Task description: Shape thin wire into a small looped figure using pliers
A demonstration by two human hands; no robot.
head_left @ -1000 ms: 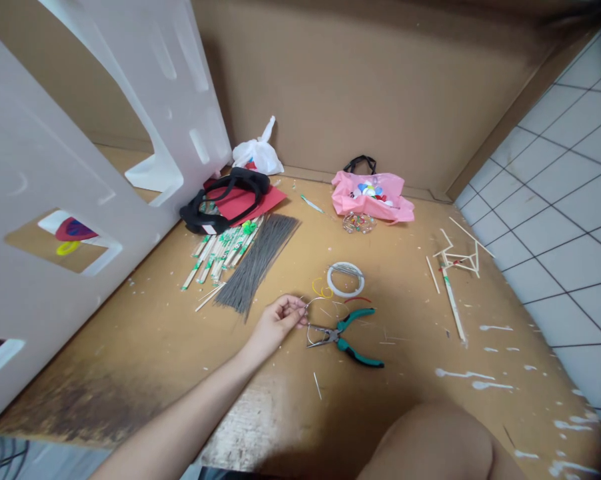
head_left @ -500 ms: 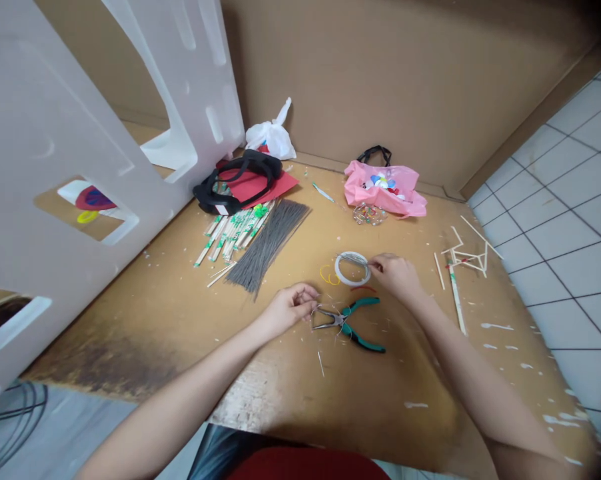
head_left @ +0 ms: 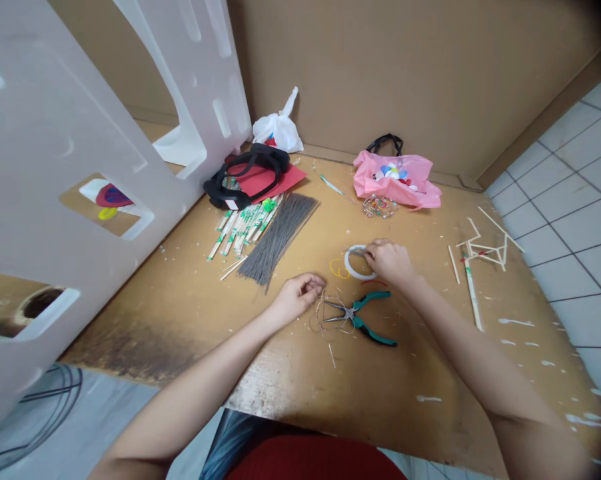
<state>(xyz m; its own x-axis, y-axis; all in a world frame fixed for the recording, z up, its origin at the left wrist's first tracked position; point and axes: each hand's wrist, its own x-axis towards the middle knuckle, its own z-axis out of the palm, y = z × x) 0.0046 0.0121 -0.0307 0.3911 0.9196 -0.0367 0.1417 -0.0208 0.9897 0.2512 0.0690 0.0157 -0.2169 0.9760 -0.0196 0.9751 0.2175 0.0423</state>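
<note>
My left hand (head_left: pixel 296 297) has thumb and fingers pinched together on a thin bent wire (head_left: pixel 323 311), whose loops spread toward the plier jaws. Long-nose pliers (head_left: pixel 351 312) with green and black handles lie on the table just right of it, jaws pointing left. My right hand (head_left: pixel 391 260) is above the right side of a white ring (head_left: pixel 348 268), its fingertips closed on short grey wires (head_left: pixel 356 251) at the ring's far side. The exact grip is too small to make out. Yellow thin loops (head_left: pixel 338 269) and a red strip (head_left: pixel 374 282) lie close by.
A bundle of grey wires (head_left: pixel 280 241), packaged chopsticks (head_left: pixel 240 230) and a black headset (head_left: pixel 248 175) lie left. Behind are a pink bag (head_left: pixel 420 181), a wire tangle (head_left: pixel 379 207) and a white bag (head_left: pixel 280 133). A stick frame (head_left: pixel 485 252) stands right; a white plastic panel (head_left: pixel 95 120) borders the left.
My right hand has moved left over the ring, its fingertips now at the short wires. My left hand stays near the plier jaws. The whole view has shifted slightly.
</note>
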